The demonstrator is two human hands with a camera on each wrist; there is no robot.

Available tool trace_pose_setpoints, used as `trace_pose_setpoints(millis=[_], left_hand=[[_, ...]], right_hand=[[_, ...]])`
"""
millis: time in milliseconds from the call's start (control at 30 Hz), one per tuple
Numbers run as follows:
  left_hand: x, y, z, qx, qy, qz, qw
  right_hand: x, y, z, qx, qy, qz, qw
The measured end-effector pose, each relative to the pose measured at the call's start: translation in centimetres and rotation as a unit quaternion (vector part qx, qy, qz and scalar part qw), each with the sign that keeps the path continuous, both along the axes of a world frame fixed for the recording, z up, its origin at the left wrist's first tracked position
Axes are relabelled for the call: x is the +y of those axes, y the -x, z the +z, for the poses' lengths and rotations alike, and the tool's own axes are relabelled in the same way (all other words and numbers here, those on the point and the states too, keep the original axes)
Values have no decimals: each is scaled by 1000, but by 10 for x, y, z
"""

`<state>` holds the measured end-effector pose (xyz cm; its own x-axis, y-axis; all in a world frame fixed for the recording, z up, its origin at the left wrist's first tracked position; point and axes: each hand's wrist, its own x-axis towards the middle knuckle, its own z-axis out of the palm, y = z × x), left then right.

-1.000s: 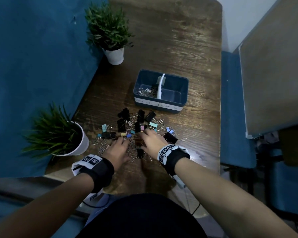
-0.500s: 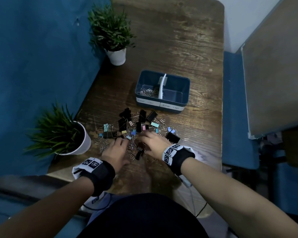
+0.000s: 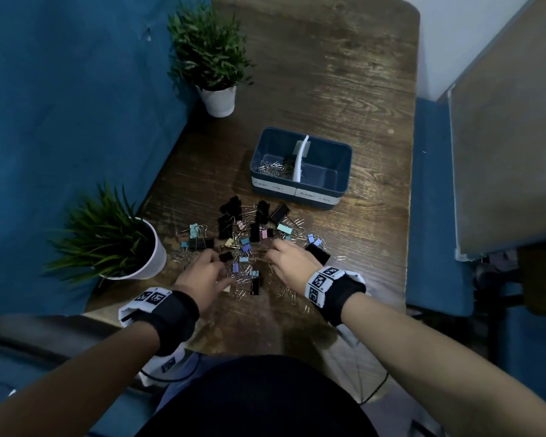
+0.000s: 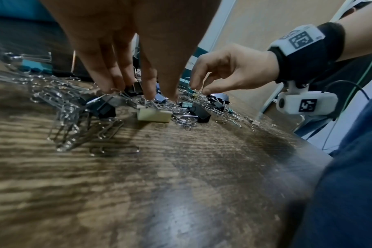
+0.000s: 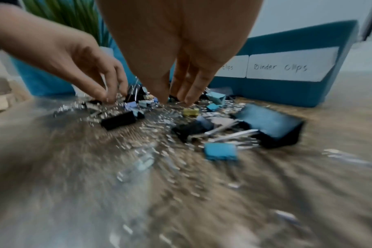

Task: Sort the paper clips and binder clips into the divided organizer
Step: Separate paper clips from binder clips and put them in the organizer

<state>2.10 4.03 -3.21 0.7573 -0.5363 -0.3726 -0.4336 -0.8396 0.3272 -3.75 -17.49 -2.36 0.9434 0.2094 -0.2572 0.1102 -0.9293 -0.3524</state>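
Note:
A mixed pile point(image 3: 249, 241) of silver paper clips and black and coloured binder clips lies on the wooden table. Behind it stands the blue divided organizer point(image 3: 344, 171). Its left compartment holds paper clips point(image 3: 273, 168), and its labels read "clips" and "Binder Clips" point(image 5: 280, 67). My left hand point(image 3: 223, 269) point(image 4: 157, 97) point(image 5: 110, 99) reaches down into the pile's near left part, fingertips pinching paper clips beside a cream binder clip point(image 4: 154, 115). My right hand point(image 3: 270, 252) point(image 4: 199, 89) point(image 5: 176, 100) pinches paper clips with thumb and forefinger, left of a large black binder clip point(image 3: 317, 253) point(image 5: 270, 124).
Two potted plants in white pots stand along the table's left side, one near point(image 3: 152, 257) and one far point(image 3: 216, 99). A blue wall runs on the left. A blue seat point(image 3: 435, 200) and a brown board point(image 3: 511, 146) lie beyond the table's right edge.
Both hands stay on the pile. Their fingers have shifted slightly among the clips and drawn together. The organizer and plants have not moved.

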Motion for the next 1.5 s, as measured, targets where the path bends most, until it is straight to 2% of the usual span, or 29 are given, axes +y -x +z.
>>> trace_pose_setpoints(millis=[233,400,567,667,767,1067,1333,1500], left_hand=[[-10,-5,1,-10,-3,45,999],[-11,1,4,12,-37,-8,999],[-9,8,10,-11,-86,-70,994],[-12,12,12,-29,-59,-102,993],[-28,23,9,-6,-35,-119,992],[-48,18,9,9,-56,-92,994],[-44,21,7,-18,-85,-119,989],[-43,20,0,-37,-85,-114,989]], right_hand=[[29,-10,-10,-5,-33,-57,998],[16,-8,-11,14,-20,-117,993],[5,5,-16,40,-19,-94,995],[6,4,-12,51,-27,-98,994],[16,-2,-11,51,-20,-87,995],[36,-4,-4,76,17,-53,996],[36,1,2,86,44,-73,993],[33,5,0,86,7,-118,989]])
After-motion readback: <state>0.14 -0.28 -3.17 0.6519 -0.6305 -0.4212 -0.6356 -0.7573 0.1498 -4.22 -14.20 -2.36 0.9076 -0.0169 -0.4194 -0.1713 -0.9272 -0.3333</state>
